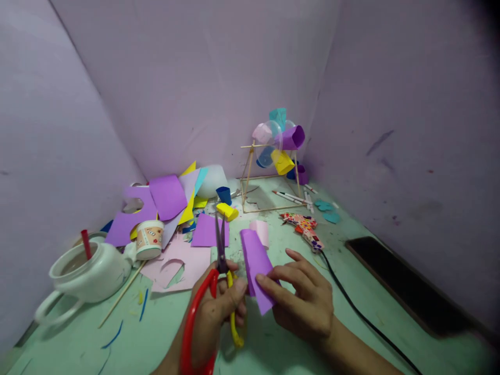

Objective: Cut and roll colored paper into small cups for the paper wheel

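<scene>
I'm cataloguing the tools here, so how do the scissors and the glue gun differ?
The scissors are held in the left hand; the glue gun lies on the table. The scissors combine plain red, yellow and dark metal; the glue gun is covered in a multicoloured pattern. Both show some red.

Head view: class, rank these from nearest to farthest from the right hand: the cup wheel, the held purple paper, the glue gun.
1. Held purple paper: in the right hand, between thumb and fingers.
2. Glue gun: on the table, beyond that hand.
3. Cup wheel: farthest, raised on the stick frame behind.
</scene>
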Demonstrator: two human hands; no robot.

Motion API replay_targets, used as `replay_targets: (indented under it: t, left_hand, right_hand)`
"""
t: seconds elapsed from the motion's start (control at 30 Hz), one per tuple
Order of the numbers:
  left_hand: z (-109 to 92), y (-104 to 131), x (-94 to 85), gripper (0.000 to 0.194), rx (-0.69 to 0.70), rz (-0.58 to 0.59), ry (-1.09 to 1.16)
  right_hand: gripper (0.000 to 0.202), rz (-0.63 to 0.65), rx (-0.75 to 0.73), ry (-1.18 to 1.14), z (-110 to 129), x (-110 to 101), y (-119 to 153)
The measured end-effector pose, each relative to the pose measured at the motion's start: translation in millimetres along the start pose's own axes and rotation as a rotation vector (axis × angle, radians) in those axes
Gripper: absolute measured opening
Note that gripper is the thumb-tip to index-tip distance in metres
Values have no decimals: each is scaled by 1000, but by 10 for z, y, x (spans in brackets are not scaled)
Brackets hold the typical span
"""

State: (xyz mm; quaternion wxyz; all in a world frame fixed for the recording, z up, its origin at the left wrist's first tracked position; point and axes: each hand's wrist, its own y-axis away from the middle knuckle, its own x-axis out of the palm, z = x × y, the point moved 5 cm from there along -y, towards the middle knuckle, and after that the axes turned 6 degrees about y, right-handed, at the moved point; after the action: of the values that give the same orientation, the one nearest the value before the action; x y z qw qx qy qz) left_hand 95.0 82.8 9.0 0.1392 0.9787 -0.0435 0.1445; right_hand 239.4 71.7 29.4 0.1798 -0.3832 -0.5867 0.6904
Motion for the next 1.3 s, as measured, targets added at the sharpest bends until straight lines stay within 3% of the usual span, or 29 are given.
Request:
replay_targets:
  t: [0.17, 0.43, 0.63, 0.7, 0.83, 0.9, 1.0, 1.07, 1.23, 1.3]
  left_hand:
    - [36, -62, 65, 50, 60, -14, -49]
    - [-105, -71, 92, 46, 128, 42, -27]
    - [-200, -123, -48, 43, 220, -47, -201]
    - [-210, -125, -87, 45, 193, -34, -202]
    - [-202, -92, -75, 45, 147, 32, -323]
    - [-184, -75, -30, 44, 143, 58, -426]
    - [-156, -72, 52, 43, 149, 94, -524]
    - [-163, -73, 81, 41, 174, 94, -556]
    - [-262, 57, 7, 25, 330, -60, -751]
    - [-248, 150, -46, 28, 389, -102, -847]
  right_hand:
    - [24, -12, 12, -29, 46, 4, 48]
    - [29, 27, 84, -170, 78, 54, -5]
    - [52, 275, 67, -446, 115, 119, 19]
    - [58, 327, 230, -653, 49, 163, 63]
    - [72, 276, 916, -1129, -199, 384, 245]
    - [79, 331, 1124, -1315, -211, 500, 315]
    - [68, 407, 1218, -1385, -203, 553, 340]
    - [59, 371, 1271, -1362, -238, 538, 343]
    - [53, 83, 1426, -1280, -434, 462, 319]
    - [48, -9, 1434, -1240, -501, 436, 296]
